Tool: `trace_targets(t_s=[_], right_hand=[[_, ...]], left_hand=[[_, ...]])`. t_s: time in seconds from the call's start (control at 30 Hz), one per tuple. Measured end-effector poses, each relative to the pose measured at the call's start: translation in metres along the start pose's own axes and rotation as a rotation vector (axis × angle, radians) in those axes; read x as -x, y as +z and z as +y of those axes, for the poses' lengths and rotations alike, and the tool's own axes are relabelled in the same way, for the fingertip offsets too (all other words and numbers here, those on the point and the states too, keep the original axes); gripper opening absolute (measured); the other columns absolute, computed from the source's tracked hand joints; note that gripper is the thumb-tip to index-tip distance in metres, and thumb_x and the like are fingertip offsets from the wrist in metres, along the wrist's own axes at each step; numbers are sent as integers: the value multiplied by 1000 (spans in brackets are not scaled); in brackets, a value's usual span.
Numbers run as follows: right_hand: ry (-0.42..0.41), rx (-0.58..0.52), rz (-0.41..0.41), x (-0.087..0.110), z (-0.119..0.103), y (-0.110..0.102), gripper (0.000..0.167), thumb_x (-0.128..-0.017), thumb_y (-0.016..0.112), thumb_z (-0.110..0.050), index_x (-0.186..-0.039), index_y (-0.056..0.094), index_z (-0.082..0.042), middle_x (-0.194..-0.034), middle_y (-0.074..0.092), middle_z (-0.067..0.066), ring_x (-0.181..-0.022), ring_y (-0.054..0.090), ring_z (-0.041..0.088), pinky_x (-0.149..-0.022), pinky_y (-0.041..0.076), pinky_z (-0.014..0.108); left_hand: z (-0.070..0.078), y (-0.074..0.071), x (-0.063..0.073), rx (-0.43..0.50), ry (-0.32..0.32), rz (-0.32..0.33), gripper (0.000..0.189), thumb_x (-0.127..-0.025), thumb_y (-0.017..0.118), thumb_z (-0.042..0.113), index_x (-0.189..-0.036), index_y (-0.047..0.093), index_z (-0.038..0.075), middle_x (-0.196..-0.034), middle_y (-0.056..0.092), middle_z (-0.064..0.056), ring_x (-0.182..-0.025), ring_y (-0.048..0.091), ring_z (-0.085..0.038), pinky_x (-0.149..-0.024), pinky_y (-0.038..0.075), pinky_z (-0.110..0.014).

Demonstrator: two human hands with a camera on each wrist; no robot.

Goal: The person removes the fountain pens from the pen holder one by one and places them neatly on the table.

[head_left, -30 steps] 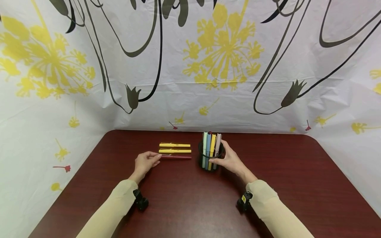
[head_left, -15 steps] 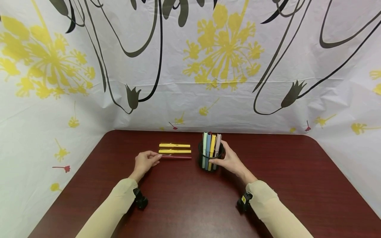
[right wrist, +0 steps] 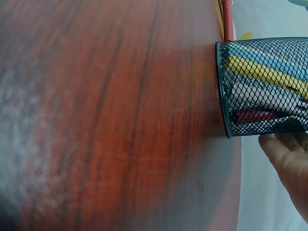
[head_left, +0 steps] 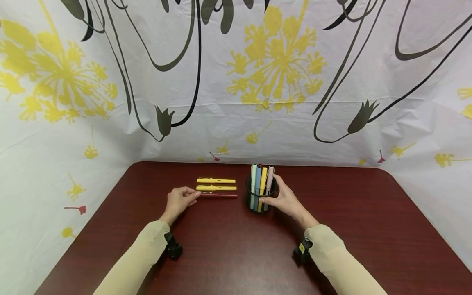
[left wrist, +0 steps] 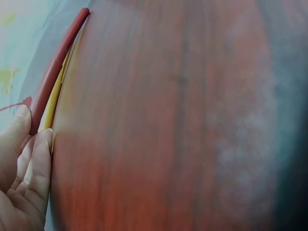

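In the head view, my left hand [head_left: 180, 203] pinches the left end of a dark red pen [head_left: 221, 196] between thumb and fingers. The left wrist view shows the red pen [left wrist: 57, 72] from its held end, with part of a yellow pen [left wrist: 56, 94] behind it. Two yellow pens [head_left: 216, 180] lie parallel just beyond the red one. My right hand [head_left: 285, 199] grips a black mesh pen holder [head_left: 249, 201] by its right side. Upright in it stand several pens: a pale green pen [head_left: 253, 180], a blue, a yellow and a greyish one, plus a red tip.
The dark red-brown wooden table [head_left: 236, 254] runs back to a white sheet [head_left: 206, 139] with yellow and grey plant prints, which also hangs along both sides. Each wrist carries a small black camera [head_left: 173, 246]. The pen holder stands right of the row of pens.
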State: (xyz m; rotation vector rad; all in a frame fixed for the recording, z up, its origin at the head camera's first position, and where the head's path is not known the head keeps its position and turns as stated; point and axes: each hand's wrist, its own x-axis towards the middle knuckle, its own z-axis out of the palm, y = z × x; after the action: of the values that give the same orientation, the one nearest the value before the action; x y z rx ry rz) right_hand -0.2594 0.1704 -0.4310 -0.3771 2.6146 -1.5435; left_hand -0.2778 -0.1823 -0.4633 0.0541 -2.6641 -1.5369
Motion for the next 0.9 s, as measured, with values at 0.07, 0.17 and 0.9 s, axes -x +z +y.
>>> trace_targets(t_s=[0.07, 0.17, 0.9], right_hand=[[-2, -3, -2, 0, 0, 0, 99, -76, 79, -31, -149, 16, -10, -150, 27, 19, -138, 26, 37, -102, 35, 58], [-9, -10, -5, 1, 0, 0, 98, -77, 79, -31, -149, 16, -10, -150, 28, 19, -138, 26, 36, -102, 34, 58], [-20, -1, -12, 3, -1, -1, 96, -79, 77, -28, -149, 14, -8, -151, 23, 21, -139, 23, 38, -102, 33, 59]], left_hand=[[0, 0, 0, -18, 6, 5, 18, -83, 73, 22, -89, 73, 5, -83, 72, -11, -67, 69, -15, -61, 56, -26], [0, 0, 0, -43, 29, 11, 18, -83, 73, 21, -89, 73, 5, -83, 73, -11, -67, 69, -15, -61, 56, -27], [-4, -1, -1, -114, 122, 10, 17, -82, 74, 24, -85, 74, 8, -73, 71, -6, -63, 66, -13, -58, 55, -25]])
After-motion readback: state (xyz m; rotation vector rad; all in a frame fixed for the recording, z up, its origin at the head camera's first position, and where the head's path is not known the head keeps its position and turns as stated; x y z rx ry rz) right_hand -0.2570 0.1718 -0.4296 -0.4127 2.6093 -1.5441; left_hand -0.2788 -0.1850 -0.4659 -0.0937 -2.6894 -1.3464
